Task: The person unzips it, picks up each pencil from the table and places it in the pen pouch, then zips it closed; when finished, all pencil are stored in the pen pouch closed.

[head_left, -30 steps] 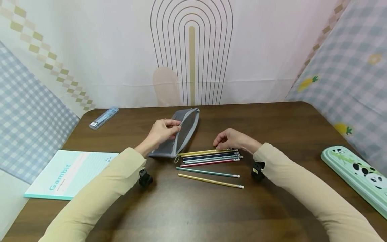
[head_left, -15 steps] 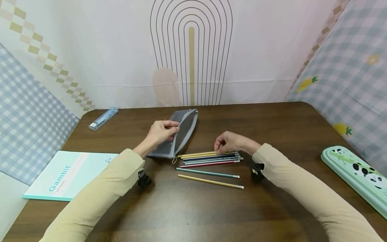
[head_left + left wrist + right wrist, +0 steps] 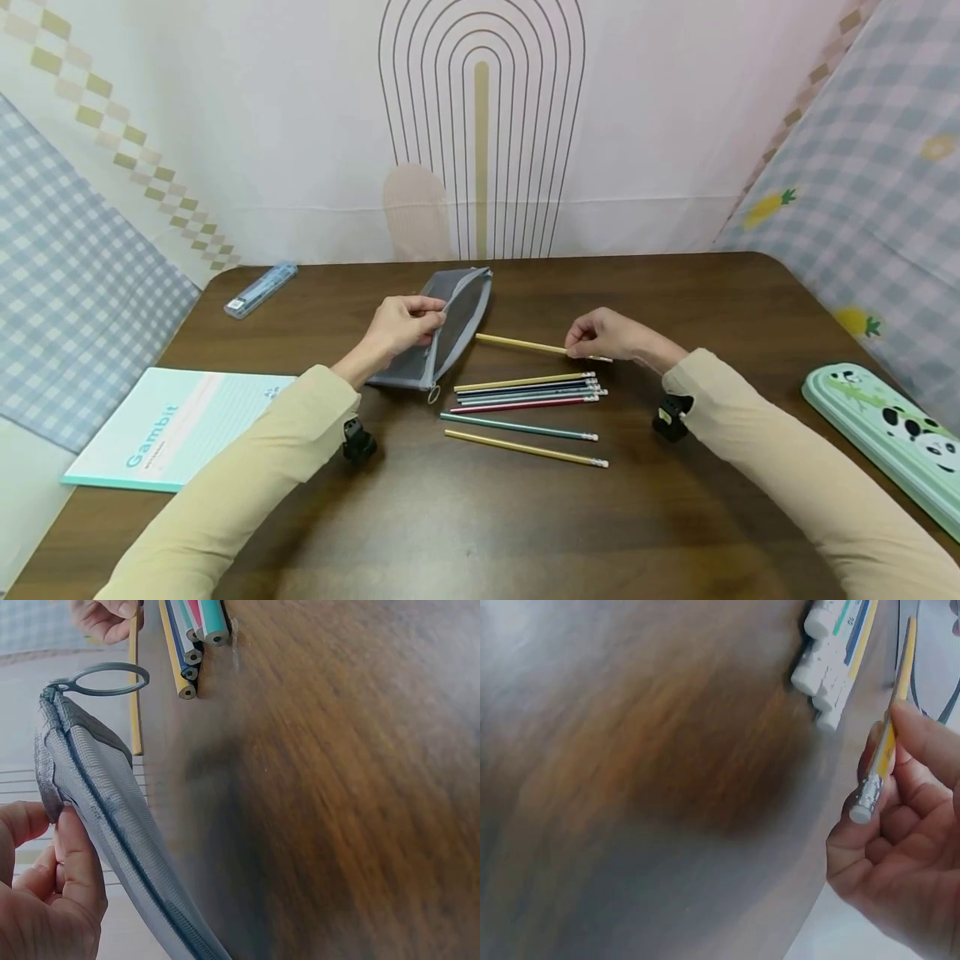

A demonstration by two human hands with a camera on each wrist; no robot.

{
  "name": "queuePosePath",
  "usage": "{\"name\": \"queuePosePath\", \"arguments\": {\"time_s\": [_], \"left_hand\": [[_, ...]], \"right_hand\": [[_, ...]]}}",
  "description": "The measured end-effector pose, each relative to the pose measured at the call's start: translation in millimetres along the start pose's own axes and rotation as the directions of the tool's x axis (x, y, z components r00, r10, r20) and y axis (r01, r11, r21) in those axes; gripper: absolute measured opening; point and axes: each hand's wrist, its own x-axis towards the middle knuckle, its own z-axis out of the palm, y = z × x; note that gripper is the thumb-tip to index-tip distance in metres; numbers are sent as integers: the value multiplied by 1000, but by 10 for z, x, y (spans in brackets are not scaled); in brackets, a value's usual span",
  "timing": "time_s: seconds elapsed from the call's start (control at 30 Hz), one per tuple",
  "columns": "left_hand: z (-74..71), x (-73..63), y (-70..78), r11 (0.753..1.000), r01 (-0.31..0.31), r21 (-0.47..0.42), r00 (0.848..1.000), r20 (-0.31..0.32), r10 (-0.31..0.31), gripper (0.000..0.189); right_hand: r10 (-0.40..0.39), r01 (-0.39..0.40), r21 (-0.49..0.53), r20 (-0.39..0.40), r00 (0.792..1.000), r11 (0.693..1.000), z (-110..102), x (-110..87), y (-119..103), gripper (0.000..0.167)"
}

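My left hand (image 3: 401, 327) pinches the near edge of a grey mesh zip pouch (image 3: 471, 321), whose mouth gapes toward the right. A ring-shaped zipper pull (image 3: 112, 679) hangs at the pouch's end. Between thumb and fingers, my right hand (image 3: 603, 335) holds a yellow pencil (image 3: 517, 342) near its white eraser end. That pencil's other end points left at the pouch's mouth. Below it on the table lies a row of several pencils (image 3: 525, 392) in yellow, dark, light and red. A green pencil (image 3: 517, 427) and another yellow pencil (image 3: 525, 448) lie apart, nearer to me.
A teal and white notebook (image 3: 172, 429) lies at the left, partly under my left sleeve. Behind it is a small blue clear case (image 3: 260, 291). A green panda pencil case (image 3: 885, 433) lies at the right edge of the brown table (image 3: 465, 525).
My right hand has lifted a yellow pencil from the top of the row and moved right and slightly up with it. My left hand keeps its hold on the pouch.
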Motion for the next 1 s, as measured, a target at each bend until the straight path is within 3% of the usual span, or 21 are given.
{"name": "queuePosePath", "arguments": {"time_s": [0.2, 0.4, 0.67, 1.0], "left_hand": [[6, 9, 1, 1000, 3, 2, 1000, 0, -3, 30], [23, 18, -8, 1000, -9, 6, 1000, 1, 9, 31], [73, 23, 17, 1000, -12, -5, 1000, 15, 12, 31], [142, 17, 29, 1000, -15, -15, 1000, 8, 15, 30]], "right_hand": [[92, -92, 100, 6, 996, 991, -36, -50, -9, 16], [143, -147, 241, 35, 989, 959, -16, -40, -44, 28], [143, -188, 510, 127, 982, 839, 260, 141, -306, 30], [173, -237, 642, 162, 971, 729, 592, 454, -653, 24]]}}
